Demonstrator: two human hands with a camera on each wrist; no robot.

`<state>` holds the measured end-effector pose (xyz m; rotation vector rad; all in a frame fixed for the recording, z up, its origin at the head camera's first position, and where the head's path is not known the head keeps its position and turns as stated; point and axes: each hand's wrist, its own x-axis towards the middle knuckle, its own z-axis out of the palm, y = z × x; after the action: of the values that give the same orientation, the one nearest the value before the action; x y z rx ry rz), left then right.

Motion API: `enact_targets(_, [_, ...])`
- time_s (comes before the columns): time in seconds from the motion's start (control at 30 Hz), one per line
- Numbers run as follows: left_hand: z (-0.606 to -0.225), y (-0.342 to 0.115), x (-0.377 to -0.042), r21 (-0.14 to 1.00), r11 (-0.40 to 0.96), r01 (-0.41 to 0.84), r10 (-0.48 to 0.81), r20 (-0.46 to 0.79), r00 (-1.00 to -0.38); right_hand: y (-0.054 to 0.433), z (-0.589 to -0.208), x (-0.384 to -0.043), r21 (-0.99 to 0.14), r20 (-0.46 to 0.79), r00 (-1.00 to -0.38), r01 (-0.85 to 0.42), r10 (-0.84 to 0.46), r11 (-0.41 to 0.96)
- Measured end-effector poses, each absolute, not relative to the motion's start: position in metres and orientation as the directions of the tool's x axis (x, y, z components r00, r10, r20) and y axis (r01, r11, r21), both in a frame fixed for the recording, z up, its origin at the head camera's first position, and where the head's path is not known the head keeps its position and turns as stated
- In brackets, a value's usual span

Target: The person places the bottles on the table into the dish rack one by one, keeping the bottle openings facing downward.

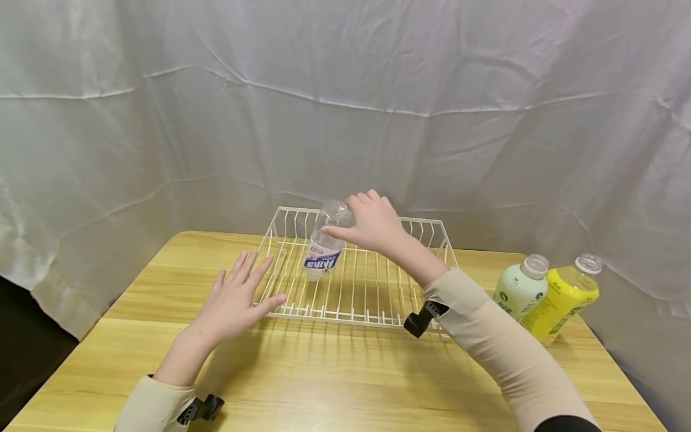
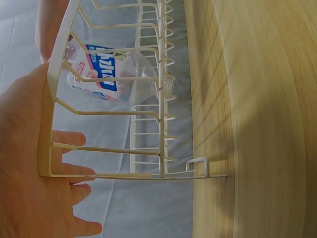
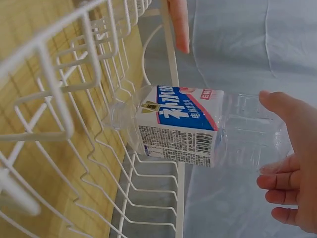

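A clear plastic bottle (image 1: pixel 322 257) with a white, blue and pink label is upside down, neck lowest, over the left part of a white wire dish rack (image 1: pixel 418 219). My right hand (image 1: pixel 372 223) grips it near its base, thumb on one side and fingers on the other. In the right wrist view the bottle's neck (image 3: pixel 116 115) comes down at the rack's wires. My left hand (image 1: pixel 232 306) is spread at the rack's left side, fingers straight. The left wrist view shows this hand (image 2: pixel 25 148) right beside the rack's end, holding nothing.
On the right of the wooden table (image 1: pixel 324 384) stand a pale green bottle (image 1: pixel 519 291) and a yellow bottle (image 1: pixel 567 298), close together behind my right forearm. A grey curtain (image 1: pixel 345 144) hangs along the back and sides.
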<state>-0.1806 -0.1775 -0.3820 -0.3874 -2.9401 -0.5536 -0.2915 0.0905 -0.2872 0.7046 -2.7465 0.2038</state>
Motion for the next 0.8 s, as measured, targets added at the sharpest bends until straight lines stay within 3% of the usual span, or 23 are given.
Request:
enact_targets(0.53, [-0.384, -0.178, -0.179, 0.343, 0.904, 0.257, 0.215, 0.156, -0.964, 0.051, -0.3, -0.336, -0.036, 0.31, -0.89, -0.363, -0.335, 0.931])
enact_targets(0.8, [-0.384, -0.18, -0.18, 0.333, 0.906, 0.26, 0.214, 0.17, -0.962, 0.037, -0.313, -0.356, -0.053, 0.347, -0.882, -0.358, -0.319, 0.932])
